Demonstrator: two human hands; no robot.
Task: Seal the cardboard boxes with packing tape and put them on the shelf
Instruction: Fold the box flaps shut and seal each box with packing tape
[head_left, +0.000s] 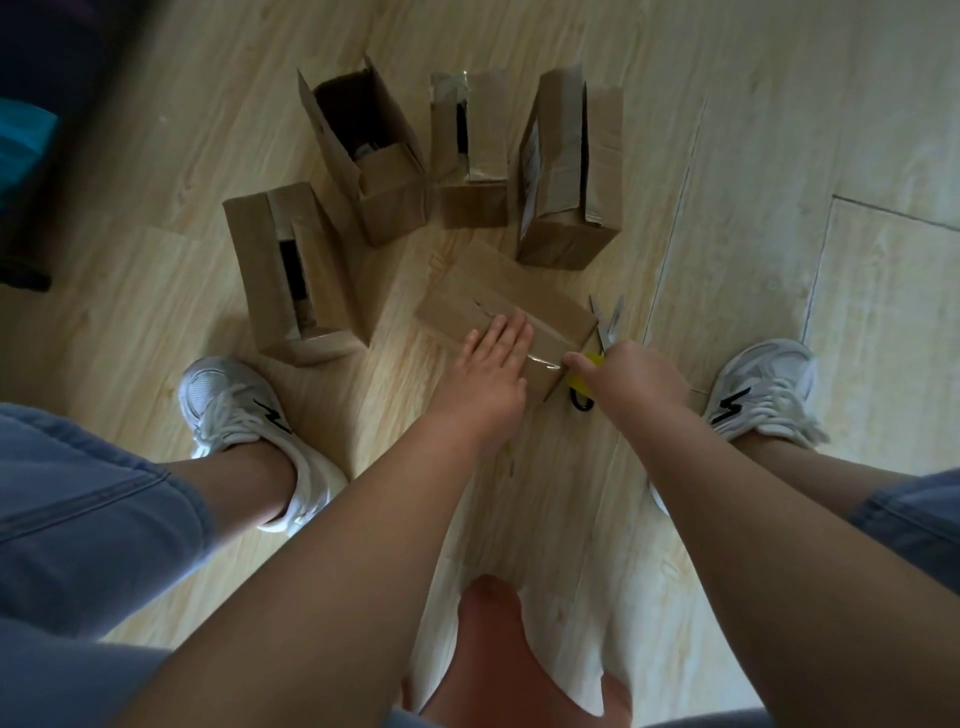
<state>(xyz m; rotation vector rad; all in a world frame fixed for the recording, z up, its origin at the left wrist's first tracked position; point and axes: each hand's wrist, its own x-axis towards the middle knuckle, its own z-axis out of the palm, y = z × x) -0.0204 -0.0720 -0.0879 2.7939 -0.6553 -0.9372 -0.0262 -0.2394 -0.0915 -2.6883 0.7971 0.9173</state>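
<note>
The left hand (493, 364) lay flat, fingers straight, on top of the closed box (524, 304) lying on the floor (753, 156) between the person's feet. The right hand (631, 379) was curled at the box's near right corner, one fingertip touching the clear tape (543, 359) there; it covered the handles of the scissors (605, 319) just beside the box, and I could not tell whether it gripped them. Four other boxes (369, 156) stood just beyond.

Five boxes (296, 270) (369, 156) (470, 150) (566, 171) (509, 317); one scissors (605, 322); two shoes (234, 405) (763, 384)
</note>
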